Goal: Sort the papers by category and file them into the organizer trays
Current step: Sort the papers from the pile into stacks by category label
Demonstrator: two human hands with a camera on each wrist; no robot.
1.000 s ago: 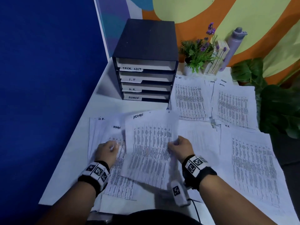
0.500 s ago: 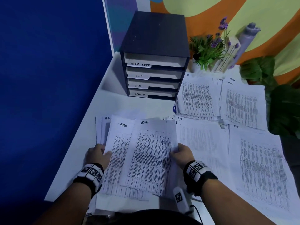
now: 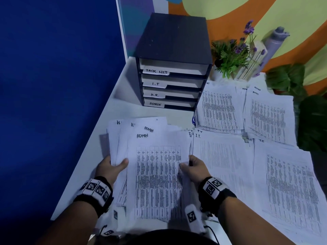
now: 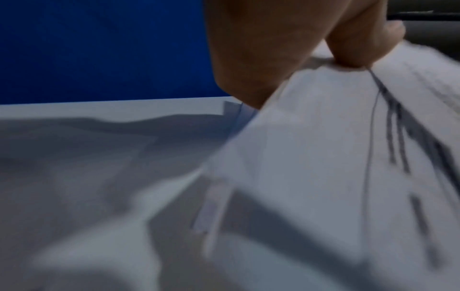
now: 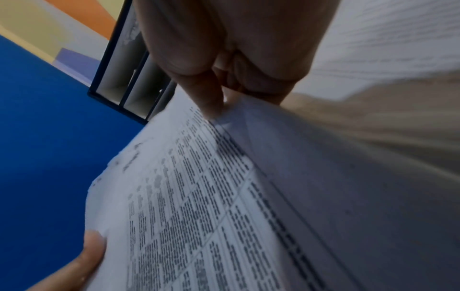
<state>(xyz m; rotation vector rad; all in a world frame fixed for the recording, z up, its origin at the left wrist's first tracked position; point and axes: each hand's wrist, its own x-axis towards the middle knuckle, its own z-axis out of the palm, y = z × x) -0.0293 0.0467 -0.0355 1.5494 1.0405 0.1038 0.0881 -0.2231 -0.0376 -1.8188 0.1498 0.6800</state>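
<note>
Near the front edge of the desk (image 3: pixel 85 167), the ADMIN stack (image 3: pixel 157 174) is now squared into one upright bundle between both hands, where half a second ago its two top sheets lay fanned side by side, and a second ago the left hand pressed flat on a lower sheet. The left hand (image 3: pixel 110 169) grips the stack's left edge, thumb (image 3: pixel 122 164) on top and fingers hidden beneath; the right hand (image 3: pixel 194 169) pinches the right edge, its thumb (image 5: pixel 209 98) pressing the printed face against curled fingers. The sheets are thin white paper with a dense printed grid, handwritten headings at the top, edges slightly ragged. Behind and left of the stack, H.R. sheets (image 3: pixel 116 137) peek out. To the right lie I.T. papers (image 3: pixel 221 156), and further piles (image 3: pixel 219 110) spread far and right. At the far side stands the organizer (image 3: pixel 173 46), a dark box with four pale trays labelled TASK LIST, I.T, H.R. and ADMIN. Right of it are a small plant (image 3: pixel 230 55) and a grey bottle (image 3: pixel 274 43).
</note>
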